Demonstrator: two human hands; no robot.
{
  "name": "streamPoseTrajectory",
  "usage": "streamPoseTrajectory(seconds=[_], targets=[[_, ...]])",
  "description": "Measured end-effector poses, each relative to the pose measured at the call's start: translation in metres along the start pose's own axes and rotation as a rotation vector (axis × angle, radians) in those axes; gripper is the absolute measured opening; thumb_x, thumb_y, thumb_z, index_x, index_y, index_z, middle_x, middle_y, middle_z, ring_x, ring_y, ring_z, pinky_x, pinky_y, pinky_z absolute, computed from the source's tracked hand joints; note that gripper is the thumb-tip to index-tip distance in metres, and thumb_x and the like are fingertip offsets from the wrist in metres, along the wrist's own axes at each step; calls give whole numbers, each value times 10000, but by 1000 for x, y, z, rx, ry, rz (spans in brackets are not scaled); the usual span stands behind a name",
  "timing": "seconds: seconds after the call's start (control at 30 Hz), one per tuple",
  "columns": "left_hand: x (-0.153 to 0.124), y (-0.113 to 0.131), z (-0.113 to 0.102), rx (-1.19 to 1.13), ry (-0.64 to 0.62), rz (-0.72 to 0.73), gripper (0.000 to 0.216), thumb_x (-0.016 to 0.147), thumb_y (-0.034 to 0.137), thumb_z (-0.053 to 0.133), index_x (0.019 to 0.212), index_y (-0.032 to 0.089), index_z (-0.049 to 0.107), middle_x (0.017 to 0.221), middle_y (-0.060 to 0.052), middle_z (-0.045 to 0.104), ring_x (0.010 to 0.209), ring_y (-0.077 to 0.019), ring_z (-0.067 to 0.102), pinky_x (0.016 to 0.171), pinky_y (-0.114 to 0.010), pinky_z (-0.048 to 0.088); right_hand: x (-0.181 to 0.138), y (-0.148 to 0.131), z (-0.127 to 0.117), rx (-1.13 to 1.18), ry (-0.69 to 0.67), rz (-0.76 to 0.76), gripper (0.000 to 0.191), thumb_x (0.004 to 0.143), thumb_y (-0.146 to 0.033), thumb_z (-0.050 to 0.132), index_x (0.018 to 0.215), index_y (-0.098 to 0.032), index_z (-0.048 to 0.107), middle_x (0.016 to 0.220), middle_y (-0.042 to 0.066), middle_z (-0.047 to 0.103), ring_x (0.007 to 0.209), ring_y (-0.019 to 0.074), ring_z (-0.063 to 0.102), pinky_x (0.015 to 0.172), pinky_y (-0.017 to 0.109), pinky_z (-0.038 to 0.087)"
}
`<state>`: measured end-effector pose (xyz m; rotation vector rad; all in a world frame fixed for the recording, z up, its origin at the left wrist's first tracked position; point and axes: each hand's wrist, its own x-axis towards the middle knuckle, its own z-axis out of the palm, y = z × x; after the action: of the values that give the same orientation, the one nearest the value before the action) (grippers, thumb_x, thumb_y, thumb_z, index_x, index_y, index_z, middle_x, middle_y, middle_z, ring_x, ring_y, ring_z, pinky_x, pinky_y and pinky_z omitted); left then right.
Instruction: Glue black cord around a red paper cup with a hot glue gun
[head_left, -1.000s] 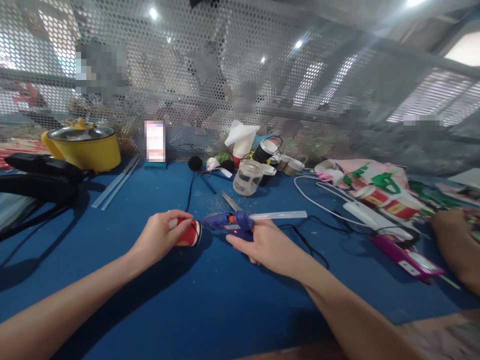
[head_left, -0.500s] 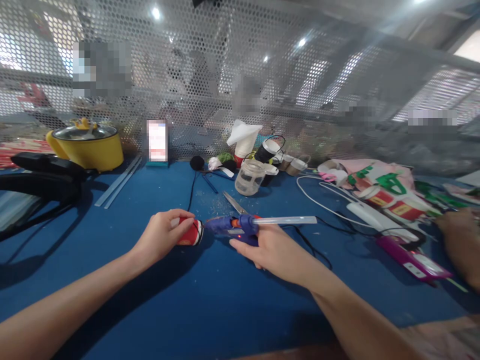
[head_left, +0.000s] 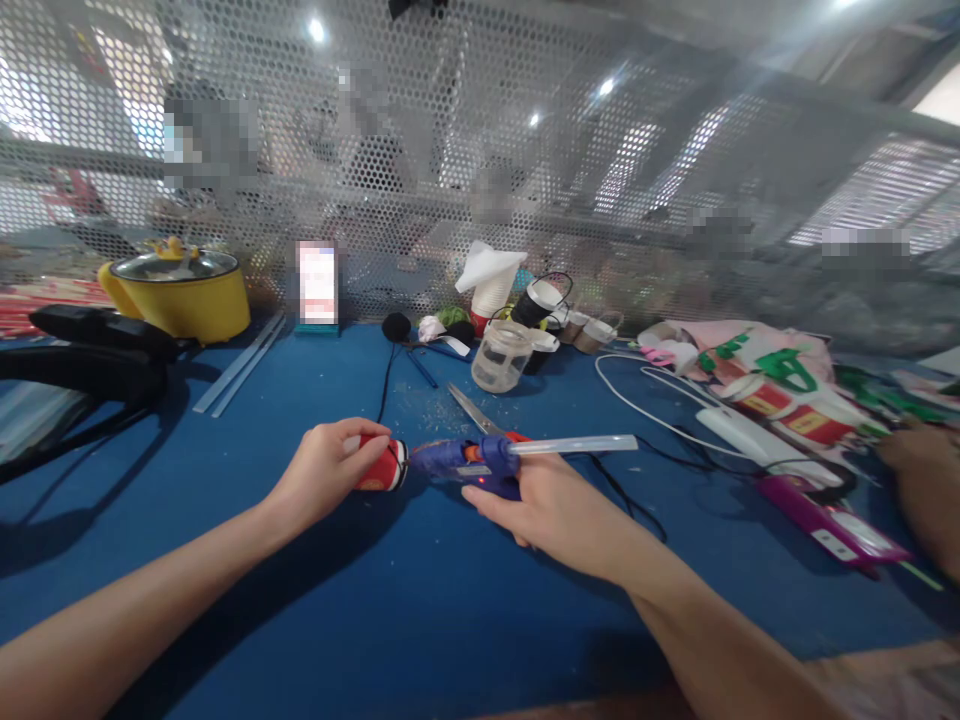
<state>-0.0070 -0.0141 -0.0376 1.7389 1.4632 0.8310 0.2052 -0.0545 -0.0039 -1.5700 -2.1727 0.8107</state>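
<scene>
My left hand (head_left: 326, 473) is wrapped round a small red and white paper cup (head_left: 385, 467) lying on its side on the blue table (head_left: 420, 610). My right hand (head_left: 551, 505) grips a blue hot glue gun (head_left: 472, 460) whose nozzle points left and touches the cup's end. A clear glue stick (head_left: 574, 444) juts out of the gun's back to the right. A pair of scissors (head_left: 474, 410) lies just behind the gun.
A yellow pot (head_left: 180, 292) and black items stand at the far left, a clear jar (head_left: 502, 357) and cups at the back middle. White cables, a purple device (head_left: 829, 520) and red cups lie right. Another person's hand (head_left: 926, 485) rests at the right edge. Mesh wall behind.
Both hands with cup and glue gun have held almost still; the view has drifted slightly, and the other person's hand has shifted a little to the right.
</scene>
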Motion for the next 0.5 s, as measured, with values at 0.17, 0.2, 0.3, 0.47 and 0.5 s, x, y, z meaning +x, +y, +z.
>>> streamPoseTrajectory(seconds=[0.17,0.2,0.3,0.47,0.5], targets=[[0,-1,0,51,9,51,307,716,379,491,828,142,651,708,-58,678,631,-189,601,533,-248,449,5,-7,-3,52,18,19,303,771,-299,455,494,-176,469,377,-40,448,350,87,461,411,198,381],[0,-1,0,56,7,57,306,721,377,487,834,144,650,709,-57,678,628,-187,601,533,-246,448,6,-8,-3,47,21,21,313,769,-294,455,480,-176,470,370,-38,448,347,88,463,409,197,384],[-1,-1,-1,55,-7,61,306,729,373,476,848,146,644,699,-55,676,617,-184,599,524,-243,443,9,-10,-3,39,23,30,323,766,-291,454,467,-173,482,364,-30,460,347,92,473,401,193,391],[-4,1,-2,51,-19,44,329,725,389,471,853,137,639,680,-58,673,595,-184,596,515,-247,442,12,-7,-2,60,21,42,279,755,-296,466,508,-170,496,354,-33,459,327,93,463,365,184,384],[-4,1,-2,48,-20,43,329,725,388,470,854,137,638,672,-56,673,593,-185,598,518,-249,446,13,-6,-1,61,21,36,284,756,-296,464,504,-169,498,351,-33,457,326,92,463,367,183,388]])
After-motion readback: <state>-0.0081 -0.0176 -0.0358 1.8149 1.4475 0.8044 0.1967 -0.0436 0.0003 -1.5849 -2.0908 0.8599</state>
